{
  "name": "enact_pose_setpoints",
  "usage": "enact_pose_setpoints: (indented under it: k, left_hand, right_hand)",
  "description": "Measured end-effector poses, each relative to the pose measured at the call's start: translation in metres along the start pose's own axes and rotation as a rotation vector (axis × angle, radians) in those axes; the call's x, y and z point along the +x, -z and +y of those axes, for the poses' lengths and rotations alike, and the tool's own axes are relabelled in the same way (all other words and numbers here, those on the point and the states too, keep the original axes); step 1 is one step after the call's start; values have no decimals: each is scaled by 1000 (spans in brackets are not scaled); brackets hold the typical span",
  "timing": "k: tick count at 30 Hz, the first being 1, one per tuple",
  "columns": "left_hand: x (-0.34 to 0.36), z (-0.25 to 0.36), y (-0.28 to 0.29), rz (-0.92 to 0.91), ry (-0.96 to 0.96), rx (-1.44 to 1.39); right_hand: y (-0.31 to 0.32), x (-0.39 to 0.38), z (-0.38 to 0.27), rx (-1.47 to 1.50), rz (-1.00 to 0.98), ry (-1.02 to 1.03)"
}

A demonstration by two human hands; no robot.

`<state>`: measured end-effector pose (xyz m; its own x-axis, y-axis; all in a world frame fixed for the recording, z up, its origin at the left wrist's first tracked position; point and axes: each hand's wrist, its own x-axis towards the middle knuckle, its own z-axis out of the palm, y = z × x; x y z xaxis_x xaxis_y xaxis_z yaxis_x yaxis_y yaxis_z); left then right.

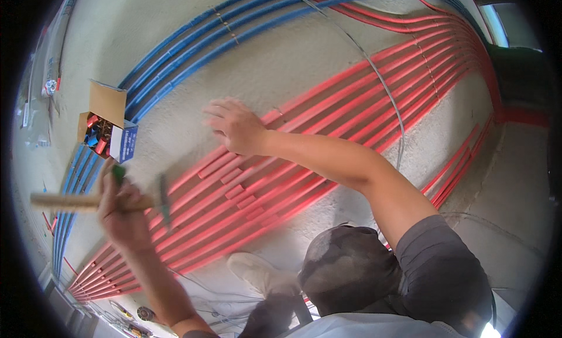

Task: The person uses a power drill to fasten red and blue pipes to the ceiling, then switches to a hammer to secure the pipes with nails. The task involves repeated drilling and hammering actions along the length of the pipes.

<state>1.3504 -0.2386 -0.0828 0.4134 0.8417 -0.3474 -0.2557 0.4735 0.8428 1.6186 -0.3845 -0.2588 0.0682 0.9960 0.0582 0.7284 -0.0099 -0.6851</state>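
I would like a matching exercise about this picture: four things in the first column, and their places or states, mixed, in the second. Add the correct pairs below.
1. Hammer
2. Cardboard box
3. Red pipes
4. Blue pipes

A. Pass beneath the right forearm
B. Visible above and below the box in the picture
C. Gripped in the left hand
D. Open, holding small red and blue pieces

Pairs: 1-C, 2-D, 3-A, 4-B

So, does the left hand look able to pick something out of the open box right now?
Probably not freely: the open box is close by with its contents exposed, but the left hand is gripping a wooden-handled hammer.
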Motion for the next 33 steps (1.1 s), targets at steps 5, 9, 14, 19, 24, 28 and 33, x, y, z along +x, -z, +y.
enact_pose_setpoints:
  k: [5, 9, 14, 19, 24, 28, 33]
  left_hand:
    - [-70, -111, -144, 16, 322, -175]
    - [-141, -169, -210, -283, 534, -32]
    - [-167, -222, -198, -531, 634, 417]
    - [-148, -254, -183, -549, 528, 755]
    - [-154, -283, -158, -650, 374, 811]
    - [-177, -280, -163, -566, 536, 631]
    - [-179, -280, -164, -474, 543, 496]
  right_hand:
    - [71, -80, -42, 1359, -475, -238]
    - [146, -220, -34, 1237, -559, -464]
    - [169, -400, -33, 1193, -281, -944]
    - [133, -494, -41, 1179, 406, -1051]
    - [128, -503, -31, 63, -212, -1174]
    - [155, -437, -51, 331, -76, -1042]
    - [97, -340, -32, 829, 193, -552]
